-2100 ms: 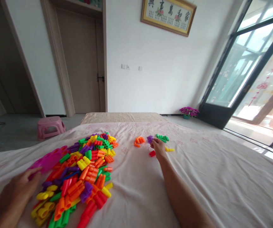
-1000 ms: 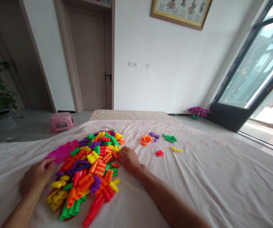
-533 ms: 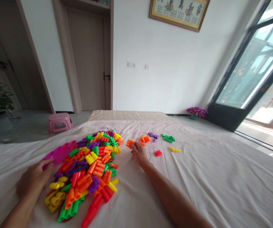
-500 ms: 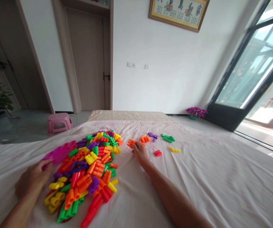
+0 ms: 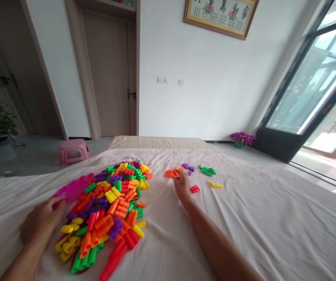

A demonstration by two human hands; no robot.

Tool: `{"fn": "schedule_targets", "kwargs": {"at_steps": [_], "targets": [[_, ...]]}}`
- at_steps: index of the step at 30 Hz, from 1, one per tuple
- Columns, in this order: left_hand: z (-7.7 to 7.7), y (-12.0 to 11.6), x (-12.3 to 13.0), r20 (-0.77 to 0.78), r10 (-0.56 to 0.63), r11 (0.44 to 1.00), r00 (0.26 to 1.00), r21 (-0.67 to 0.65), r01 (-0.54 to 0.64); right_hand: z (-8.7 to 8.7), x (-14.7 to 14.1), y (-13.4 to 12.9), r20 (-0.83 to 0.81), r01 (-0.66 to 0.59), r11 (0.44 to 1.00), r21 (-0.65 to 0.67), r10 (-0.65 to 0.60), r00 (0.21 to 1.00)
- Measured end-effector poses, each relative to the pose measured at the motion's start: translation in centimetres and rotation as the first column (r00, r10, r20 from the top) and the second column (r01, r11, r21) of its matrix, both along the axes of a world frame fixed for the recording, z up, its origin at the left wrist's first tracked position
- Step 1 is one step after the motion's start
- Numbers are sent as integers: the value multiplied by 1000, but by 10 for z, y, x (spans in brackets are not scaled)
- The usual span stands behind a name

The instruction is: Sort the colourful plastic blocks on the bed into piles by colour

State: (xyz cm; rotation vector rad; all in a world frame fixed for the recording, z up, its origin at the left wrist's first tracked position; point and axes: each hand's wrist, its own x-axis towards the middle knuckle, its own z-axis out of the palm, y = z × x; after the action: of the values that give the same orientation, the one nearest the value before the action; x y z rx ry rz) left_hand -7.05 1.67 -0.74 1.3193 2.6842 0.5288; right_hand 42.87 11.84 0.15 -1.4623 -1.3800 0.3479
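A big heap of colourful plastic peg-shaped building blocks (image 5: 114, 210) lies before me, in red, orange, yellow, green and purple. At its left side my left hand (image 5: 42, 218) pinches the near edge of a flat magenta plastic piece (image 5: 71, 191), whose far part is against the heap. To the right of the heap, my right hand (image 5: 182, 185) has its fingers closed on an orange block (image 5: 170, 173), low over the cloth. Other orange blocks lie right beside it, partly hidden by the fingers.
Small same-colour groups lie on the pale sheet (image 5: 244, 222): purple blocks (image 5: 189, 168), green blocks (image 5: 207, 170), red blocks (image 5: 195, 189) and yellow blocks (image 5: 215, 184). A pink stool (image 5: 74, 151) stands on the floor beyond, at left.
My right hand has carried the orange block a little to the right and away from me, up to the other orange blocks. My left hand has stayed put on the magenta piece.
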Motion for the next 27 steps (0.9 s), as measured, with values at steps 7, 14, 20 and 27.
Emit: {"fn": "schedule_targets", "kwargs": {"at_steps": [7,14,20,27], "targets": [[3,-1,2,22,0,1000,1000,4,0,6,-56,-34,389,-453,889,-64,440,809],[6,-3,6,33,-21,999,999,42,20,13,-81,-48,629,-507,828,-241,530,568],[7,-3,6,33,-14,1000,999,21,13,17,-78,-49,570,-440,869,-224,483,664],[11,-4,9,21,2,1000,1000,-9,-2,9,-74,-45,601,-355,916,-189,393,696]]}}
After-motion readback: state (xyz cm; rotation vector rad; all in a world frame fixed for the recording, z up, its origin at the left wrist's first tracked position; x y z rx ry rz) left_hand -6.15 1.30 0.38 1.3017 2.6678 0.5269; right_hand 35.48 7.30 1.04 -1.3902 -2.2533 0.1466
